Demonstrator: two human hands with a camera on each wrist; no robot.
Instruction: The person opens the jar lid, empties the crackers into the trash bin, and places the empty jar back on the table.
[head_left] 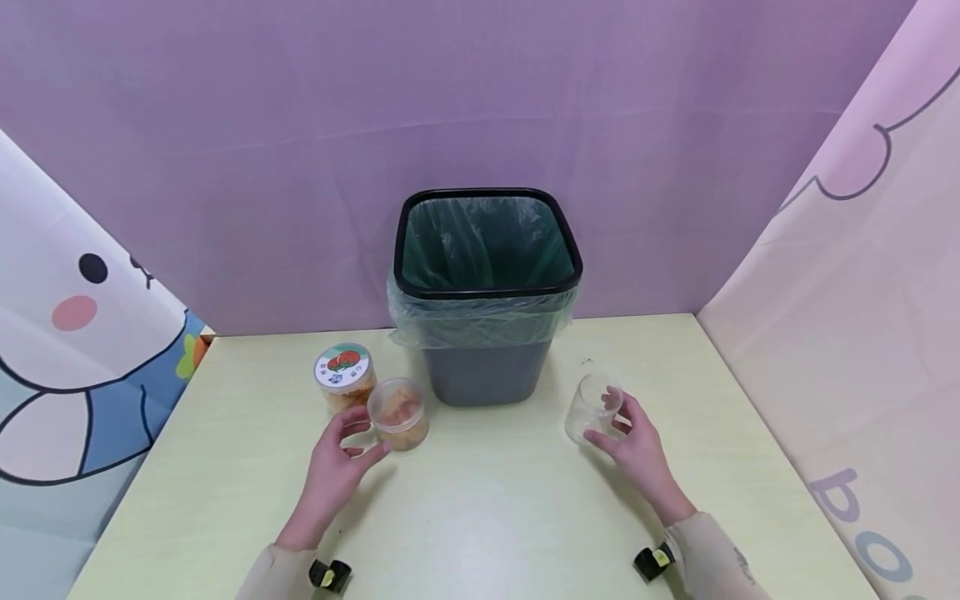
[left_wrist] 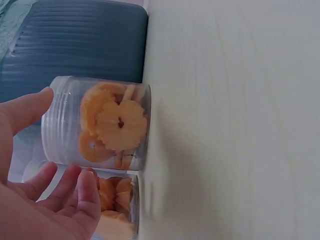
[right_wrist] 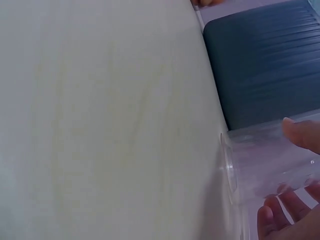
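Head view: pale tabletop (head_left: 480, 508), purple backdrop (head_left: 480, 92); left fingers (head_left: 350, 417) wide, right fingers (head_left: 632, 411) holding clear jar (head_left: 581, 417).

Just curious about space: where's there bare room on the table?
The widest bare patch of table lies before the bin, between left hand and right hand. Others: right of the right hand, to the table's edge, and left of the printed-lid jar. Crowded: left of the bin, where that jar, the snack jar beside it and the left hand bunch together.

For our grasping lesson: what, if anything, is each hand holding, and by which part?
The right hand holds the empty jar by its side. The left hand is at the nearer snack jar, by its rim; grip unclear.
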